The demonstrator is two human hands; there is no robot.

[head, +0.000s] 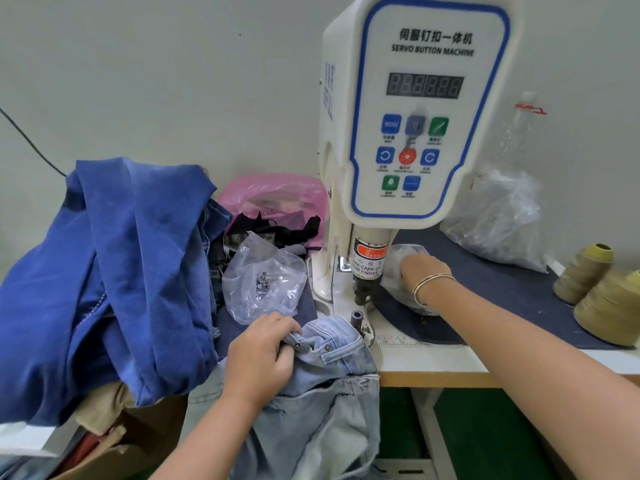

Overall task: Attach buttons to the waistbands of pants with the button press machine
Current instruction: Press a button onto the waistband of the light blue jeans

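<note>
White table (433, 362) against a pale wall (156, 81), dark blue mat (502, 289) on top; button press machine (415, 109) stood centre; blue garments (114, 271) heaped left, two thread cones (602, 299) right. Your left hand (263, 355) pinched the waistband of the light jeans (332, 368) just before the lower die (356, 318); your right hand (419, 271) reached into a clear bag (398, 268) behind the press head, fingers hidden, grip not determinable.

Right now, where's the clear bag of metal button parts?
In the head view, the clear bag of metal button parts lies left of the button machine's base, just beyond the left hand gripping the light jeans' waistband.
</note>
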